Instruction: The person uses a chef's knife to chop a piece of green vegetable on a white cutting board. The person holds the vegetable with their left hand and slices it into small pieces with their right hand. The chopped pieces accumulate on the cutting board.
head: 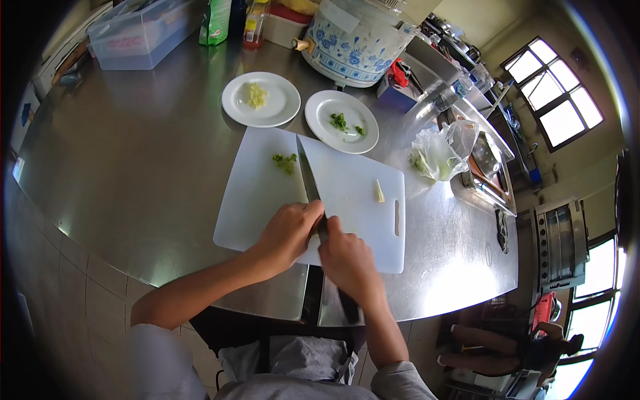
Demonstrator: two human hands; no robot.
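Over the white plastic cutting board (360, 220) I hold a kitchen knife (309, 175), its blade pointing away from me. My right hand (350, 257) is closed on the handle. At the blade's near end is my left hand (290, 230), its fingers against the blade; whether it grips the blade is hidden. A small heap of chopped green herb (285, 163) lies left of the blade, and a pale stalk piece (380, 191) lies to the right near the board's slot. Beyond the board, one white plate (235, 102) holds chopped pale bits and another white plate (320, 135) holds chopped greens.
The stainless steel table (135, 165) carries a clear plastic bin (145, 45), a sauce bottle (254, 25) and a large blue-flowered container (350, 47) at the back. A plastic bag (442, 152) and a metal tray (492, 197) are on the right. Another person (537, 355) stands farther off.
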